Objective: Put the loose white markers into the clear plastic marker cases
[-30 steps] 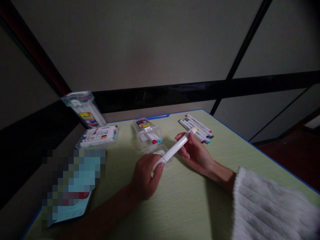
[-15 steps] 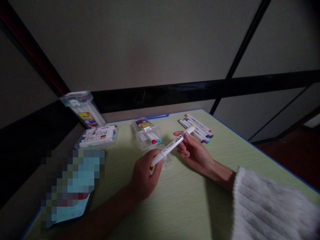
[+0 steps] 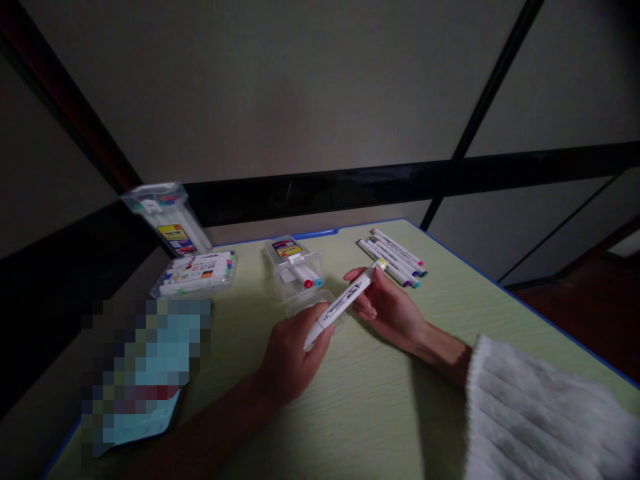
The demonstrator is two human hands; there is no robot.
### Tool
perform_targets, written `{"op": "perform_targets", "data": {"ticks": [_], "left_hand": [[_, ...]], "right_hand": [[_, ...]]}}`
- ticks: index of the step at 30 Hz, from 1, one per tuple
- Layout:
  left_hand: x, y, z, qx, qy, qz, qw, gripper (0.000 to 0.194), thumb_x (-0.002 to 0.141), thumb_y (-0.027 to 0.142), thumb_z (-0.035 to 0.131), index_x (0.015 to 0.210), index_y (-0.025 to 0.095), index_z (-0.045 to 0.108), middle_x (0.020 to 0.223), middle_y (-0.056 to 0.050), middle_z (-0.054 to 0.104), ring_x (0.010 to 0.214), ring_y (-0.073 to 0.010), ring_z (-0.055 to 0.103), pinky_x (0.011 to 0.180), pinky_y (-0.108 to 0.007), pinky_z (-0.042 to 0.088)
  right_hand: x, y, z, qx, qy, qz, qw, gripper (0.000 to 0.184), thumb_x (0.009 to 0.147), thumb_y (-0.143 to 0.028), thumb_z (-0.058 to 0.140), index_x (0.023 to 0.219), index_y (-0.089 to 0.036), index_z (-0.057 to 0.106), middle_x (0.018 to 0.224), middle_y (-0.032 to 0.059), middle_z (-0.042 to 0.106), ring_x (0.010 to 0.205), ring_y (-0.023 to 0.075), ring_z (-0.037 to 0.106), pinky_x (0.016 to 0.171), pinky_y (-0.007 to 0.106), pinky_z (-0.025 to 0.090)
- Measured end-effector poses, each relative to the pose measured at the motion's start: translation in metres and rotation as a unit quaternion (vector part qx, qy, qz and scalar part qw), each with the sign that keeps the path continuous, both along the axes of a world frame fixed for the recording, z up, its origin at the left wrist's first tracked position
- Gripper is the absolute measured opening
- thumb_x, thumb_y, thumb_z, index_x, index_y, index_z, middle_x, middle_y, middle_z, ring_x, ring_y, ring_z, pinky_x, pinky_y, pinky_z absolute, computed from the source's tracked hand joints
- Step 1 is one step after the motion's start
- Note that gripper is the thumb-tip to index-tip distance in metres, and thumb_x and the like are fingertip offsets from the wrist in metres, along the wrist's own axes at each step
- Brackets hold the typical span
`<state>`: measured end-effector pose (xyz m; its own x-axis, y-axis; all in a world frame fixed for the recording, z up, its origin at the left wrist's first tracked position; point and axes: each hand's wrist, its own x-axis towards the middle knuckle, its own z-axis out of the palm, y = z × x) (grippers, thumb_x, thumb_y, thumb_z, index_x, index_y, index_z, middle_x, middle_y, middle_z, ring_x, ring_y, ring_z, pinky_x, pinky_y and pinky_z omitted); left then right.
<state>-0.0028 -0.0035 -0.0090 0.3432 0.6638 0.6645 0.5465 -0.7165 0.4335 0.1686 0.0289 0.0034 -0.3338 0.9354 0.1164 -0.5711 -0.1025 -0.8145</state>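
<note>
A white marker (image 3: 344, 301) with a yellow end slants between my two hands above the table (image 3: 360, 420). My left hand (image 3: 289, 353) is closed around its lower end. At the upper end, the thumb and fingers of my right hand (image 3: 397, 312) pinch the marker near the yellow part. Behind my left hand lies a clear plastic lid (image 3: 311, 299), partly covered by the hand and marker. Just beyond it, an open clear case (image 3: 285, 285) holds a red-ended and a light-blue-ended marker. Several loose markers (image 3: 395, 257) lie in a group past my right hand.
A clear case of markers (image 3: 175, 223) stands upright at the back left, with another clear case (image 3: 195, 275) lying before it. A tablet-like screen (image 3: 165, 360), partly pixelated, sits at the left. A blue bar (image 3: 315, 234) runs along the table's back edge.
The marker has tipped slightly in my hands, its yellow upper end a little lower and further left. Its lower yellow tip is no longer visible. The cases and loose markers stay put.
</note>
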Motion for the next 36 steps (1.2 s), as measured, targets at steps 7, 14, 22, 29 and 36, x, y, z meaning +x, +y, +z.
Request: {"op": "perform_targets", "data": {"ticks": [7,14,22,29,36], "left_hand": [[-0.0002,-0.0008,0.001,0.0,0.0,-0.007,1.0,0.015,0.08,0.015,0.049,0.094,0.013,0.055,0.066,-0.002,0.063,0.054,-0.0114,0.058,0.051,-0.021,0.046],[-0.0011,0.0008,-0.0011,0.004,0.026,-0.019,0.999,0.027,0.082,0.019,0.051,0.108,0.014,0.053,0.091,-0.008,0.07,0.074,-0.0155,0.066,0.064,-0.024,0.053],[-0.0012,0.0018,-0.0014,0.059,0.029,-0.012,0.998,0.021,0.086,0.02,0.045,0.104,0.014,0.055,0.083,-0.007,0.07,0.069,-0.0155,0.067,0.062,-0.024,0.053],[-0.0012,0.0005,-0.0006,0.068,0.032,-0.021,0.997,0.02,0.087,0.02,0.044,0.102,0.012,0.055,0.081,-0.008,0.07,0.068,-0.0152,0.066,0.062,-0.023,0.052],[-0.0005,-0.0011,0.0025,0.052,0.027,-0.035,0.998,0.021,0.087,0.018,0.043,0.102,0.011,0.055,0.077,-0.007,0.068,0.065,-0.0143,0.064,0.059,-0.023,0.051]], "right_hand": [[-0.0001,0.0026,-0.0019,-0.001,0.019,-0.027,0.999,0.033,0.072,-0.05,0.062,0.071,-0.017,0.062,0.04,-0.0083,0.036,0.038,0.0048,0.021,0.037,0.018,0.017],[0.0009,0.0034,-0.0009,-0.01,0.025,-0.048,0.999,0.032,0.068,-0.047,0.068,0.068,-0.015,0.067,0.042,-0.0075,0.037,0.039,0.0037,0.022,0.035,0.016,0.018],[0.0015,0.003,-0.0006,0.002,0.032,-0.044,0.999,0.031,0.069,-0.045,0.068,0.068,-0.014,0.067,0.045,-0.0063,0.041,0.039,0.0021,0.025,0.035,0.014,0.019],[0.0027,0.004,-0.0008,0.016,0.027,-0.034,0.999,0.031,0.07,-0.045,0.067,0.069,-0.014,0.067,0.045,-0.0072,0.036,0.039,0.002,0.024,0.035,0.014,0.019],[0.0027,0.002,-0.0001,0.018,0.022,-0.033,0.999,0.032,0.071,-0.046,0.066,0.069,-0.015,0.065,0.045,-0.0081,0.031,0.039,0.0026,0.021,0.035,0.013,0.019]]}}
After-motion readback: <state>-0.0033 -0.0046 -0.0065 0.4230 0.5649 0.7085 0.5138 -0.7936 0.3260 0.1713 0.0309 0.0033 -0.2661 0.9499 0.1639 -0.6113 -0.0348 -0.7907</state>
